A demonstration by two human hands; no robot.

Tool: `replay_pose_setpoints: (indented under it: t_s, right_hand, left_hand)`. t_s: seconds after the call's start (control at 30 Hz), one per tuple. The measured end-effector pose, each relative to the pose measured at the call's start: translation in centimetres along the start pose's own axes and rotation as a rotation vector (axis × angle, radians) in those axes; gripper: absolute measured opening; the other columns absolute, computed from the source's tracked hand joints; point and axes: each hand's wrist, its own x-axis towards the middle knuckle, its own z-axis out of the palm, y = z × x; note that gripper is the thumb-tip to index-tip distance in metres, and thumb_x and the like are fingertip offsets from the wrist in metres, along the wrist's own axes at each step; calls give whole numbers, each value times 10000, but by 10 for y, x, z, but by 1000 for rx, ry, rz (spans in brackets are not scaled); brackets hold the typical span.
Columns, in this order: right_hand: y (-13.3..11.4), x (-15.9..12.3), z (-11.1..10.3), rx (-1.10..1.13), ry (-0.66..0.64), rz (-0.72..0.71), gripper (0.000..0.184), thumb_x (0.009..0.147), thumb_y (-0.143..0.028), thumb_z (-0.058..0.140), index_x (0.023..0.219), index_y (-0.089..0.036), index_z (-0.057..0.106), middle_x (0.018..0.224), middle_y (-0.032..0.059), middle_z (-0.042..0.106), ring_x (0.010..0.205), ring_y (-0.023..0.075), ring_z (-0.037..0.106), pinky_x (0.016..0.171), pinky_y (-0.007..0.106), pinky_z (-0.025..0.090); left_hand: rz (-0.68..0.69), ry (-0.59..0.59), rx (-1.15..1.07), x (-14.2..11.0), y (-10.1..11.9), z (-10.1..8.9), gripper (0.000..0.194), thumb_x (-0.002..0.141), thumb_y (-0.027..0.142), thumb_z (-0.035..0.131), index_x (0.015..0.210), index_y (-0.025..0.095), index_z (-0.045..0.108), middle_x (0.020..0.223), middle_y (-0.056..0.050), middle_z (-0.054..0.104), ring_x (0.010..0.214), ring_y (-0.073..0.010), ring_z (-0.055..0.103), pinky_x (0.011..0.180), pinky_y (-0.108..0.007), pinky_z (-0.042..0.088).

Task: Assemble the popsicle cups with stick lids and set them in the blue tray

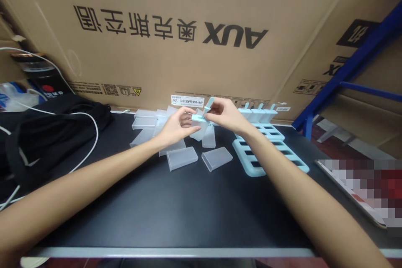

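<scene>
Between finger and thumb of my left hand (179,125) is a translucent popsicle mold (199,128) with a light blue top. My right hand (226,114) pinches a light blue popsicle stick (209,104), whose lower end meets the mold's top. Whether the stick is fully seated cannot be made out. Several loose clear mold cups lie behind and in front of my hands, among them one cup (182,158) at the front and another cup (217,158) to its right. Partly behind my right forearm lies a light blue mold rack (253,169) with slots.
Several molds with blue sticks (260,113) stand upright at the rack's far end. A large cardboard box (150,58) walls off the back. Black fabric (72,121) and white cables (94,127) lie left. A blue metal frame (309,121) rises at right, near a blurred flat item (361,192).
</scene>
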Motion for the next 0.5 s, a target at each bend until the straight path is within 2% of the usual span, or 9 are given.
replay_pose_setpoints:
  t_s: [0.13,0.23,0.3,0.4,0.5]
  right_hand:
    - [-2,-5,-5,-203,-70,-32,148,778,-304,645,859,-183,619,629,-59,421,591,97,376,562,250,309]
    - [-13,-7,-14,-287,-160,-40,266,764,-343,688,982,-197,643,637,-62,451,587,98,381,557,244,294]
    - [-23,-9,-25,-340,-207,-25,280,746,-356,708,971,-199,659,648,-53,503,584,101,412,556,244,298]
    - [-33,-13,-52,-464,-249,46,268,719,-380,731,921,-206,695,670,-28,584,577,117,474,555,257,329]
    - [-27,-22,-95,-658,-248,136,250,689,-363,755,900,-230,732,728,7,656,592,144,539,569,281,378]
  left_hand:
    - [3,19,-1,1,5,4,443,710,329,774,998,217,457,978,-49,648,803,-162,656,741,-373,567]
    - [59,18,31,3,14,10,449,726,374,769,975,212,433,1049,-69,628,871,-176,664,764,-364,569]
    - [119,3,69,6,20,13,460,739,404,760,993,215,426,1104,-81,607,935,-191,660,792,-364,567]
    - [192,-55,242,10,26,13,491,766,454,730,1084,223,436,1170,-95,593,1066,-227,620,888,-400,534]
    - [190,-164,574,9,24,6,469,845,523,611,1182,227,473,1231,-109,584,1134,-275,579,932,-456,489]
